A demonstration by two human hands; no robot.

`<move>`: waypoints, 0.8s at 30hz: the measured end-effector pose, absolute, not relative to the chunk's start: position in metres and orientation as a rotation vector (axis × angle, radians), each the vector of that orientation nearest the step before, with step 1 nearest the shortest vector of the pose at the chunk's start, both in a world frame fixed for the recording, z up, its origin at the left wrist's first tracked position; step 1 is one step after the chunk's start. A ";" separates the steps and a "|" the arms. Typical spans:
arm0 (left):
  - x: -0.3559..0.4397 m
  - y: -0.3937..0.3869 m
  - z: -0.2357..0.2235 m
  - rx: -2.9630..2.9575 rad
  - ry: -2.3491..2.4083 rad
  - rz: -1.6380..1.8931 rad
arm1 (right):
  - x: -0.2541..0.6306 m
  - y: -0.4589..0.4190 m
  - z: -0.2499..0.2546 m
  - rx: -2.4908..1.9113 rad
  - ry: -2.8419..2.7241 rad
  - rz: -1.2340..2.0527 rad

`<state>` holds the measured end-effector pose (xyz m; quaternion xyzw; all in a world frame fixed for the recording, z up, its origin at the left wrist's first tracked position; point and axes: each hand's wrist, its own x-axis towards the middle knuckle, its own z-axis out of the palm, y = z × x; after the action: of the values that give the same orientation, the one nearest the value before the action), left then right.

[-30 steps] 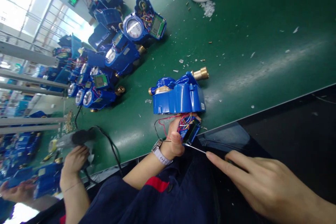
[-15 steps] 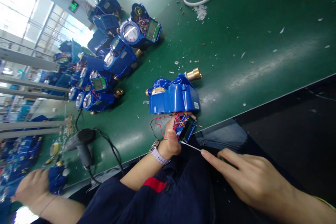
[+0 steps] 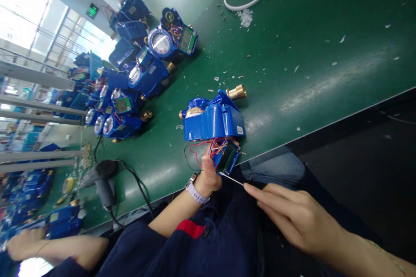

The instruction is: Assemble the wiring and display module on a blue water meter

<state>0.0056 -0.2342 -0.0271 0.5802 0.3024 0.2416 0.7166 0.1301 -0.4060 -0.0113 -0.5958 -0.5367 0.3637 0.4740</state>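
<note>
A blue water meter with brass ends lies on its side near the bench edge. Red, black and yellow wires run from it to a small blue display box with a dark window. My left hand, wearing a watch, is closed on that box, thumb up, other fingers mostly hidden behind it. Between the fingers of my right hand is a thin white stick, its pale tip at the lower corner of the box. Whether the tip touches the box I cannot tell.
More blue water meters stand in rows on the left of the green bench. A dark heat gun with its cable lies nearer. Behind are a white cable and scraps. A co-worker's arm reaches in at lower left.
My right hand and the stick have shifted slightly left, along with the display box. At lower left, the co-worker's hand has moved away from a blue meter, toward the left.
</note>
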 end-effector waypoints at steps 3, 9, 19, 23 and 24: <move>0.008 -0.236 -0.025 1.216 0.635 0.604 | 0.125 -0.399 -0.003 -1.230 -0.779 1.549; 0.012 -0.238 -0.021 1.118 0.706 0.626 | 0.119 -0.399 -0.006 -1.253 -0.868 1.363; 0.015 -0.239 -0.020 1.002 0.771 0.644 | 0.120 -0.392 -0.008 -1.292 -1.001 1.278; 0.017 -0.240 -0.019 0.946 0.788 0.679 | 0.118 -0.393 -0.007 -1.307 -1.002 1.255; 0.017 -0.240 -0.019 0.945 0.791 0.688 | 0.119 -0.394 -0.009 -1.359 -1.135 1.065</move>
<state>0.0170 -0.2400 -0.0186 0.4340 0.3637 0.3160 0.7612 0.1193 -0.3942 -0.0093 -0.5650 -0.4717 0.4427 0.5121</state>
